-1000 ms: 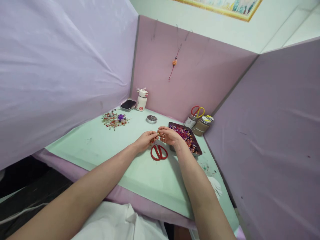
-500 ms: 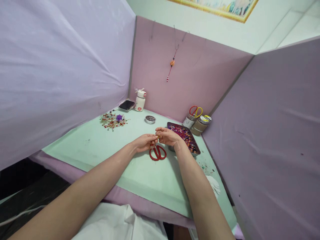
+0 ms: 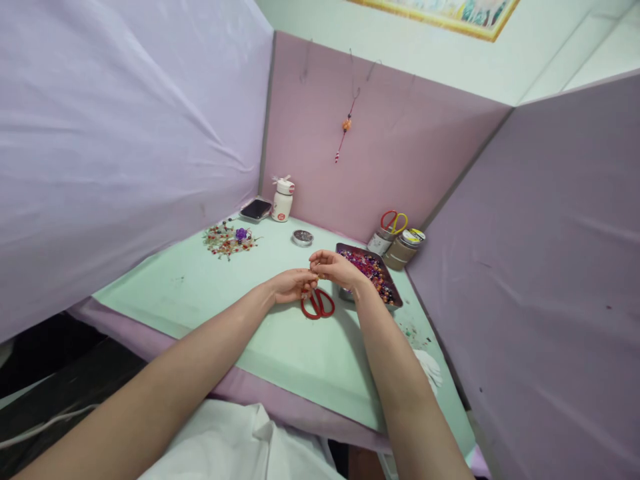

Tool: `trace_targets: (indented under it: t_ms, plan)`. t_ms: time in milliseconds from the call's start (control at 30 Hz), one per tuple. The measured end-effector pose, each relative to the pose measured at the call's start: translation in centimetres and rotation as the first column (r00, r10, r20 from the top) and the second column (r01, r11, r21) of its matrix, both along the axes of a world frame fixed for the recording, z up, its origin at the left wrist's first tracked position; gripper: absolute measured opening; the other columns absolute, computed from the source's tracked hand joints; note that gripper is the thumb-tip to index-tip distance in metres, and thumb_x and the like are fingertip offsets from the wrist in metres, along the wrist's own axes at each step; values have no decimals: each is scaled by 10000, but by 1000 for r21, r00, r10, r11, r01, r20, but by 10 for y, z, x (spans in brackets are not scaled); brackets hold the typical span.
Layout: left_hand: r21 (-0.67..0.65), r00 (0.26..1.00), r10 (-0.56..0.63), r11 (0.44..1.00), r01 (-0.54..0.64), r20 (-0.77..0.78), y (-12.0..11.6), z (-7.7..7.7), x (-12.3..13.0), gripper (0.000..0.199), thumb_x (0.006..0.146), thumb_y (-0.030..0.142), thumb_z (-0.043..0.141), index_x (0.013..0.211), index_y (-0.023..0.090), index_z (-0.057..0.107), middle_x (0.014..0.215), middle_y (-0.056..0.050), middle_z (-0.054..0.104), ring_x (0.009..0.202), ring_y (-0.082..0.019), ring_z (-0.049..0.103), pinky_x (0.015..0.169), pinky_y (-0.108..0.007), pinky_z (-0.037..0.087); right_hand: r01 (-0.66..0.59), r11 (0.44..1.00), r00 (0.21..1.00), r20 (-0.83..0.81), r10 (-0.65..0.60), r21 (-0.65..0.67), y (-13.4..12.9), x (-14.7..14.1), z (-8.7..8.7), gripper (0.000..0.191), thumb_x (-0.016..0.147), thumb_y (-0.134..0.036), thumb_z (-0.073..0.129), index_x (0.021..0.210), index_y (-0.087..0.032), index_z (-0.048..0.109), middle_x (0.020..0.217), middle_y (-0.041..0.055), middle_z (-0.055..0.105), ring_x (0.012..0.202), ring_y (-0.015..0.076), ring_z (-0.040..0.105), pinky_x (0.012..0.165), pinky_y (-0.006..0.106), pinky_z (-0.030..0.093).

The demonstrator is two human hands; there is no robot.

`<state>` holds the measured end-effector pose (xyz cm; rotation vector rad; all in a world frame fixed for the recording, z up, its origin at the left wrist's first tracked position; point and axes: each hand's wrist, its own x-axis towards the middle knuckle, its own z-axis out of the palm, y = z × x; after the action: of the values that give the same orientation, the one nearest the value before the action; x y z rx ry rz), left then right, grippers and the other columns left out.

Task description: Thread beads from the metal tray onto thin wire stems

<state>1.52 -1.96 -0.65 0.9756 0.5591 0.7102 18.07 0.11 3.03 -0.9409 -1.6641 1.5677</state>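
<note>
Over the middle of the table my left hand [image 3: 293,285] is closed in a pinch on a few small yellowish beads [image 3: 315,275], mostly hidden by the fingers. My right hand [image 3: 336,268] meets it from the right, its fingertips pinched together at the same spot. Whatever thread or wire runs between the fingers is too fine to see. Just below the fingertips lies a pair of red-handled scissors [image 3: 326,304], blades partly hidden by my left hand. Beside my right wrist stands a dark metal tray [image 3: 395,283] full of purple, red and orange beads [image 3: 367,267].
To the left lies a heap of beaded strands [image 3: 225,243] with a purple bead cluster [image 3: 241,234]. Farther back are a phone [image 3: 257,209], a white bottle [image 3: 283,202], a small round tin [image 3: 303,238], scissors in a can [image 3: 381,241] and a jar [image 3: 403,250]. White gloves [image 3: 429,370] lie right.
My right fingers have drawn in and closed toward the left fingertips, and the beads show less. The view has shifted slightly; the scissors and tray stay in place.
</note>
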Motion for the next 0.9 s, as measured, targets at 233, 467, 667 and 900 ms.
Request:
trace_targets:
  t_ms: [233, 467, 667, 900]
  plan:
    - [111, 961, 276, 955, -276, 16, 7, -7, 3, 168, 671, 272, 685, 708, 157, 569, 648, 0, 545, 528, -62, 433, 507, -213, 300, 145, 988, 977, 149, -150, 45, 3, 2, -3, 259, 731, -430, 667, 764, -178, 619, 715, 10, 602, 638, 86, 517, 582, 209, 411]
    - [218, 899, 434, 885, -412, -62, 6, -9, 5, 236, 638, 352, 713, 725, 145, 642, 708, -46, 623, 553, -81, 444, 492, -226, 278, 177, 984, 970, 161, -181, 37, 5, 3, -6, 261, 664, -382, 726, 654, -176, 564, 558, -27, 539, 514, 69, 439, 515, 218, 345]
    - [180, 865, 494, 862, -474, -83, 9, -11, 5, 244, 616, 356, 718, 714, 140, 660, 713, -53, 627, 549, -82, 439, 470, -228, 254, 200, 977, 962, 173, -209, 68, 1, 1, -2, 239, 683, -349, 711, 635, -176, 553, 548, -19, 532, 497, 71, 420, 492, 228, 320]
    - [165, 850, 525, 843, -512, -47, 11, -12, 7, 183, 618, 313, 694, 657, 151, 619, 630, -19, 571, 503, -71, 404, 454, -228, 253, 166, 983, 961, 213, -179, 77, -2, -1, 2, 256, 714, -352, 675, 601, -176, 529, 532, -28, 496, 480, 64, 377, 479, 232, 289]
